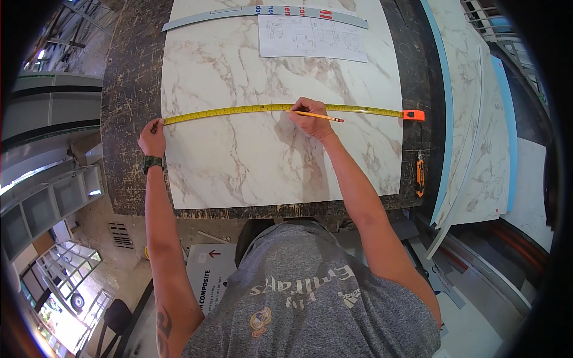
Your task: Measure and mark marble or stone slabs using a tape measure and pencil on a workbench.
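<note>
A white marble-patterned panel (239,161) lies flat on a dark, worn workbench (131,77). Across it stretches a yellow tape measure blade (227,111), its orange case (413,115) resting just past the panel's right edge. My left hand (153,138) pinches the blade's end at the left edge of the panel. Near the middle of the blade, my right hand (311,119) grips a yellow pencil (328,117), fingers closed and touching the panel close to the tape. The pencil's tip is hidden by my fingers.
Toward the far edge, a drawing sheet (310,42) lies on the panel, partly under a long grey-blue strip (233,17). An orange utility knife (420,176) rests on the bench at right. More marble-patterned sheets (477,137) stand beyond the bench's right side. Grey frames (54,197) are at left.
</note>
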A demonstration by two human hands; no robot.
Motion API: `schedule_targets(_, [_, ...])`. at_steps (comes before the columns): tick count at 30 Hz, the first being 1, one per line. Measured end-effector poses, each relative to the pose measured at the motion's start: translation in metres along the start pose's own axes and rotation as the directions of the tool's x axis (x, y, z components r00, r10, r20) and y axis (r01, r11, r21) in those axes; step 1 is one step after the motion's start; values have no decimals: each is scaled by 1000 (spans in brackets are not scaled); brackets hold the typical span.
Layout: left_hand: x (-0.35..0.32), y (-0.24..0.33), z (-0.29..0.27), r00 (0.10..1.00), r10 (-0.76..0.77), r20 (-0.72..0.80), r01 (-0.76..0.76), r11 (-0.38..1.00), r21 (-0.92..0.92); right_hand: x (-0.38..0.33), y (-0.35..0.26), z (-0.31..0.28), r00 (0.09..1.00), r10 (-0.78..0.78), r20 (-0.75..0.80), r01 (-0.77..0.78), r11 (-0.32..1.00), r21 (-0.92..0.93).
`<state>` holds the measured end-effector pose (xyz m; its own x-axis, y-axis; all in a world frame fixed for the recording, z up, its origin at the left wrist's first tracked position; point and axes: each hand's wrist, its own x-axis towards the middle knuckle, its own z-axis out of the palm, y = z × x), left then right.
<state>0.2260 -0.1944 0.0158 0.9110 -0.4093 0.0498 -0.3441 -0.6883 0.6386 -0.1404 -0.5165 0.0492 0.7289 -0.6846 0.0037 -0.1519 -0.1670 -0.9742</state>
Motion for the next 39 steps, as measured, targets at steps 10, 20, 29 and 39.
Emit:
schedule_targets(10, [-3,1,-1,1000,-1,-13,1,1000,8,-3,-1,-1,1000,5,13,-5,1000,-9])
schedule_targets(20, [4,-3,1,1000,-29,-10,29,1000,12,6,1,-1,999,53,0,-53,996,70])
schedule_targets(29, [-8,-9,18,987,60,-150,-73,994,-78,-5,38,-6,989,-26,-142,34,998,54])
schedule_targets(39, [-10,14,-7,984,68,-165,-84,992,-93,-46,-7,-40,857,-388,-339,158,825,-543])
